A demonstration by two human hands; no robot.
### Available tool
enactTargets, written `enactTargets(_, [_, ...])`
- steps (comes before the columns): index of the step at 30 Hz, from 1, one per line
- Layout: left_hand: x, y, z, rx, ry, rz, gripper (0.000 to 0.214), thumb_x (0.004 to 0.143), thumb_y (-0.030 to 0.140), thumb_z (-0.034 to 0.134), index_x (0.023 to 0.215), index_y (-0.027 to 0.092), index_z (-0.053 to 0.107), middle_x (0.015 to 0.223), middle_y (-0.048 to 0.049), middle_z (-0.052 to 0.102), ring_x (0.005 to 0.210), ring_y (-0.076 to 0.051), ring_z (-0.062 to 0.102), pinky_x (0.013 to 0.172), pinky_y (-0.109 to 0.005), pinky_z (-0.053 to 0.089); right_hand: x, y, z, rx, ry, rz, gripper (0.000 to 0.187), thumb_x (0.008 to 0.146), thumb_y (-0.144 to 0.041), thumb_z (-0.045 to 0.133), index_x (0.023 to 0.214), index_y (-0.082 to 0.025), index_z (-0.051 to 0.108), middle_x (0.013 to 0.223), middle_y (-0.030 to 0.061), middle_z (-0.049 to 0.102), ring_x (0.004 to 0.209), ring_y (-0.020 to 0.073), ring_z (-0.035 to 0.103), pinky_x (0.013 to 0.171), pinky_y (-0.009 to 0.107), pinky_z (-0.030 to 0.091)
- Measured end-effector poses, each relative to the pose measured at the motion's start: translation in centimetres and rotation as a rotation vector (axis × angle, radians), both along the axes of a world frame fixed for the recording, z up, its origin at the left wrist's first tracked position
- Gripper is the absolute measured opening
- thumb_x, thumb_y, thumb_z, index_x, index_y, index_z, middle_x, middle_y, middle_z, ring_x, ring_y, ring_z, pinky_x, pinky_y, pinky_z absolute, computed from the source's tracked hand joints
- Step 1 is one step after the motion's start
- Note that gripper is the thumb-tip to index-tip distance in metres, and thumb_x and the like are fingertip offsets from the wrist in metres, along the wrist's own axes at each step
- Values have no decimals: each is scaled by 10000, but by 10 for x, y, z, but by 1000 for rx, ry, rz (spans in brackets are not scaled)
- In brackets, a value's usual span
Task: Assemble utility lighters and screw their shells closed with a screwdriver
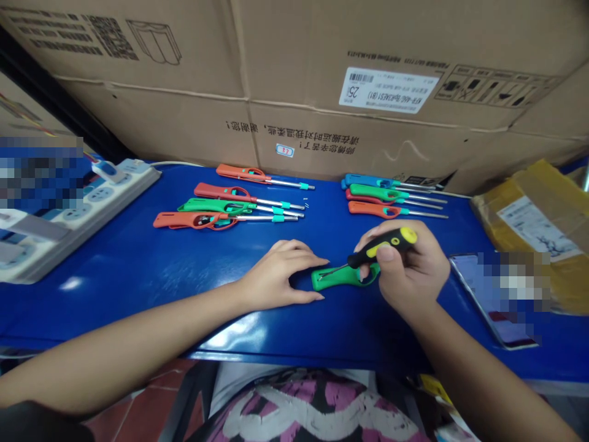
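Note:
My right hand (pixel 416 276) is wrapped round the black and yellow handle of a screwdriver (pixel 396 239). Its thin shaft slants down to the left, with the tip at the slot in the body of a green gas lighter (pixel 338 281). This lighter lies flat on the blue table, its trigger loop partly hidden by my right fingers. Beside its left end rests my left hand (pixel 273 275), open, thumb and fingers apart around that end. I cannot tell whether the left fingertips touch it.
Several orange, red and green lighters (pixel 224 191) lie at the back left; more lighters (pixel 370 210) lie at the back right. Tall cardboard (pixel 294 73) stands behind the table (pixel 115 264). A power strip (pixel 87 212) is at left; a phone (pixel 483 294) and taped parcel (pixel 519 190) are at right.

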State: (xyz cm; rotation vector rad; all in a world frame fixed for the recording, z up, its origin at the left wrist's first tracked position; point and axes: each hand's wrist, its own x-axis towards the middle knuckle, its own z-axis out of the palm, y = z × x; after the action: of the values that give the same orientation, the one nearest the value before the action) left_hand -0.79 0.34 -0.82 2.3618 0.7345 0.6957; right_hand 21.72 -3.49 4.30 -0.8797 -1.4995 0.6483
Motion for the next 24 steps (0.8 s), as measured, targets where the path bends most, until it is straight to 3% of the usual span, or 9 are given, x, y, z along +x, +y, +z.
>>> enactTargets(11, [0,-1,2,-7,51,-43,448,873,456,771,1270,265,689,1174,-53,751,1134,-248,623,1003,-394,406,6,-2,-10,-14,-176,-10,112,938,-300,674,1038,-260,645,893,27,694,610,139,658,505,259,526])
enactTargets(18, [-1,-1,-2,3,43,-55,389,906,427,744,1248,249,690,1154,-47,753,1108,-239,620,973,-378,403,5,-4,-10,-21,-221,56,151,936,-256,675,1082,-274,644,864,11,699,556,126,629,494,265,526])
enactTargets(24, [0,-1,-2,1,54,-53,379,915,429,734,1246,251,688,1134,-52,753,1096,-241,617,964,-378,400,1,-2,-14,20,-240,-6,484,889,-275,741,1348,-346,606,968,42,753,703,213,721,603,359,618])
